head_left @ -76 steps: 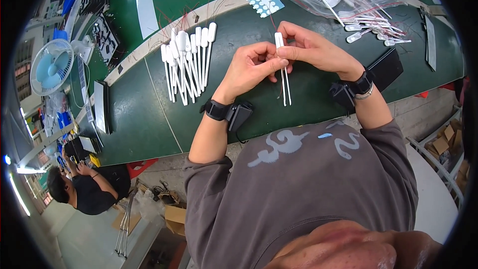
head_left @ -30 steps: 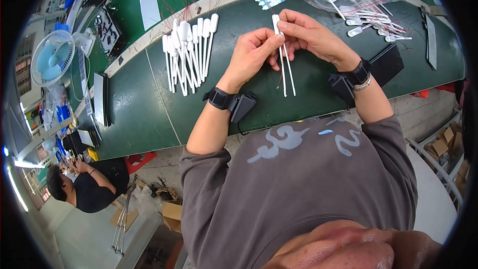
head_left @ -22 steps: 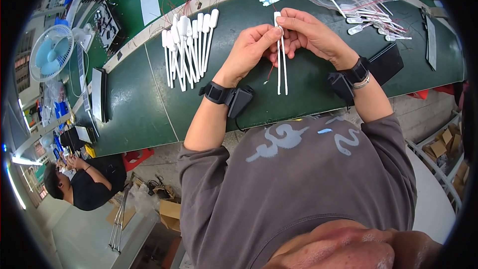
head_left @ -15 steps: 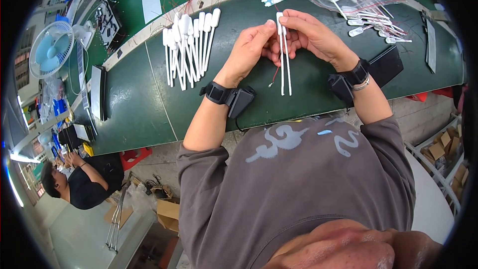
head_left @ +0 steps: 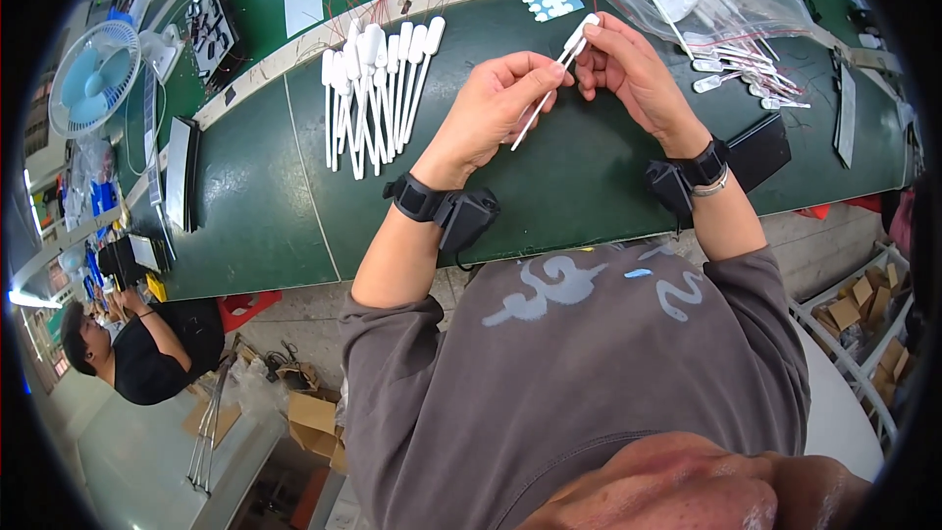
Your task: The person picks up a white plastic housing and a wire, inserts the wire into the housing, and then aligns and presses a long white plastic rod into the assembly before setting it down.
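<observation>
- Two thin white plastic sticks with flat paddle tips (head_left: 551, 80) sit pinched between my hands, raised above the green bench (head_left: 589, 177).
- I see my left hand (head_left: 496, 108) with fingers closed on the shafts; my right hand (head_left: 628, 69) nips the paddle ends.
- Risk, as I judge it: the sticks cross slightly, so a loose pinch could let one slide out.
- Left, a row of white paddle sticks (head_left: 378, 88) lies near; right, a clear plastic bag of parts (head_left: 706, 0). Open bench lies below my hands.
</observation>
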The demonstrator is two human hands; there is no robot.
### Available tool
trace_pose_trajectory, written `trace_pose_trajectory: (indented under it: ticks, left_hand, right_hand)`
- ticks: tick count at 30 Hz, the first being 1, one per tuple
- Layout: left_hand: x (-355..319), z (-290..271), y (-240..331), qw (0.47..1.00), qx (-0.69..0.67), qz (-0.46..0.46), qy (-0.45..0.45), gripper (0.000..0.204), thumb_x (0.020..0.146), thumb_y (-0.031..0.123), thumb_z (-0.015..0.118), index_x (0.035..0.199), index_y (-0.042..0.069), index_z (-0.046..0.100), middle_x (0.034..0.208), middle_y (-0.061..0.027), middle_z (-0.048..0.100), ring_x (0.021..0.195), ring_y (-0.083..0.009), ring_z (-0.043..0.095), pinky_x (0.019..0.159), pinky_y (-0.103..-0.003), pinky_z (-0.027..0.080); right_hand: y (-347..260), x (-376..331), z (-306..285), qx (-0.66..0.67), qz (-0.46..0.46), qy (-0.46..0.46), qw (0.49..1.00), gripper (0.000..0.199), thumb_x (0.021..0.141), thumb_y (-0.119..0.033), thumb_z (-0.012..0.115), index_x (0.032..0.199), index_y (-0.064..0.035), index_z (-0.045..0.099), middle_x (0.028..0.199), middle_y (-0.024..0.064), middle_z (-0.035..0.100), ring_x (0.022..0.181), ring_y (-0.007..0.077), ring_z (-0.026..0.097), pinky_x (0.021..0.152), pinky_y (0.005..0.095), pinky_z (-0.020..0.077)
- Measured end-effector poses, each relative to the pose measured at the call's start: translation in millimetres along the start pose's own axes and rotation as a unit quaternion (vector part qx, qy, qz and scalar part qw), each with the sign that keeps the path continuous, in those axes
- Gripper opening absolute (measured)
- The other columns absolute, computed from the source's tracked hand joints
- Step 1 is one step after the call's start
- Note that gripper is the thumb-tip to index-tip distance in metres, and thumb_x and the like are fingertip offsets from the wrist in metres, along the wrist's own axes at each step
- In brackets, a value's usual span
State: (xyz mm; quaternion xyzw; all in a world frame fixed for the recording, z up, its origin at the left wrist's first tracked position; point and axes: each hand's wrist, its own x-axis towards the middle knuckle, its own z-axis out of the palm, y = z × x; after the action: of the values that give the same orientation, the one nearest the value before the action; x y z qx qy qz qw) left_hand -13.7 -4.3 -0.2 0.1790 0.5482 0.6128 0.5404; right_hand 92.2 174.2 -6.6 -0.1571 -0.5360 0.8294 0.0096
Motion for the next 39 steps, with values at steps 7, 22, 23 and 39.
trace_pose_trajectory:
  ticks: [7, 22, 23, 39]
  left_hand:
    - [0.0, 2.9, -0.7, 0.996, 0.042, 0.057, 0.052, 0.027, 0.096, 0.029, 0.061, 0.092, 0.003, 0.069, 0.070, 0.0052, 0.057, 0.055, 0.0001, 0.044, 0.047, -0.018, 0.031]
    - [4.6, -43.1, 4.6, 0.976, -0.182, -0.062, -0.099, 0.037, 0.099, 0.035, 0.055, 0.088, 0.001, 0.065, 0.066, 0.0013, 0.053, 0.047, -0.0023, 0.038, 0.039, -0.017, 0.024]
    - [4.3, -43.7, 6.0, 0.981, -0.166, -0.048, -0.089, 0.042, 0.099, 0.040, 0.053, 0.090, 0.001, 0.065, 0.067, 0.0001, 0.055, 0.047, -0.0029, 0.039, 0.039, -0.017, 0.024]
    - [0.0, -27.4, 14.4, 0.984, -0.140, 0.097, 0.043, 0.080, 0.097, 0.067, 0.028, 0.106, -0.004, 0.065, 0.084, -0.0090, 0.065, 0.055, -0.0102, 0.054, 0.045, -0.023, 0.045]
  right_hand:
    - [8.8, 3.0, 0.1, -0.054, -0.064, 0.035, 0.996, 0.021, 0.099, -0.021, 0.051, 0.113, -0.0056, 0.055, 0.094, 0.0046, 0.061, 0.076, 0.0105, 0.056, 0.070, 0.0258, 0.0481]
    - [-4.4, 2.6, -4.7, -0.534, -0.336, -0.018, 0.776, 0.028, 0.089, -0.008, 0.065, 0.117, -0.0074, 0.066, 0.108, 0.0073, 0.064, 0.105, 0.0222, 0.058, 0.104, 0.0361, 0.0385]
    - [-4.1, 0.1, -2.7, -0.503, -0.308, -0.012, 0.807, 0.027, 0.090, -0.009, 0.064, 0.117, -0.0066, 0.066, 0.106, 0.0058, 0.065, 0.103, 0.0196, 0.058, 0.100, 0.0336, 0.0402]
    - [0.5, -4.6, 2.7, -0.241, -0.099, 0.005, 0.966, 0.027, 0.098, -0.019, 0.058, 0.118, -0.0001, 0.061, 0.103, -0.0002, 0.063, 0.094, 0.0054, 0.055, 0.084, 0.0196, 0.0428]
